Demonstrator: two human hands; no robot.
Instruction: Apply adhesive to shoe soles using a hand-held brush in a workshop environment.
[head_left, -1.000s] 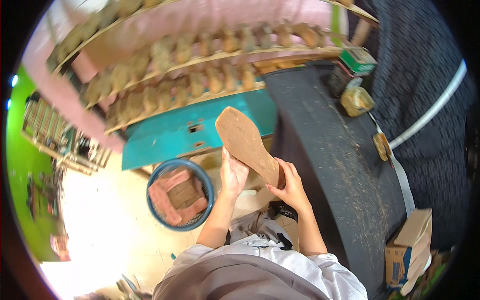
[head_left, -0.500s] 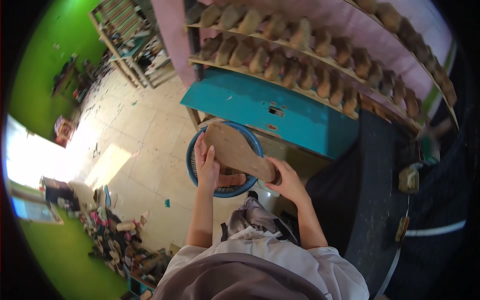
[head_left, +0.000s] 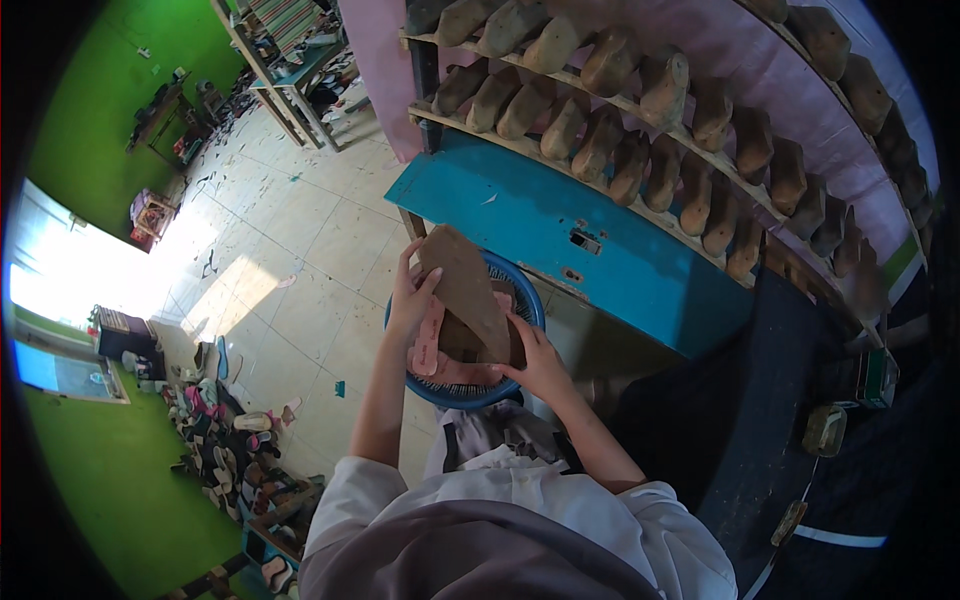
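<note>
Holding: both hands grasp one flat brown shoe sole [head_left: 466,290], tilted, directly above a round blue basket [head_left: 528,300].
Left hand: the left hand [head_left: 411,300] is closed on the sole's upper left edge, thumb on the top face and fingers wrapped behind it.
Right hand: the right hand [head_left: 541,365] is closed on the sole's lower end, fingers curled under its edge.
Sole position: it slants from upper left to lower right, its lower end just over the basket's contents.
Basket: it stands on the tiled floor [head_left: 300,260] in front of the person and holds pinkish and brown sole pieces [head_left: 440,352].
Behind: a turquoise bench [head_left: 560,235] stands just beyond the basket, with shelves of wooden shoe lasts [head_left: 640,130] above it.
Right side: a dark bench [head_left: 800,400] carries small items near its far edge.
Left side: a heap of shoes [head_left: 225,440] lies on the floor by the green wall [head_left: 110,500].
</note>
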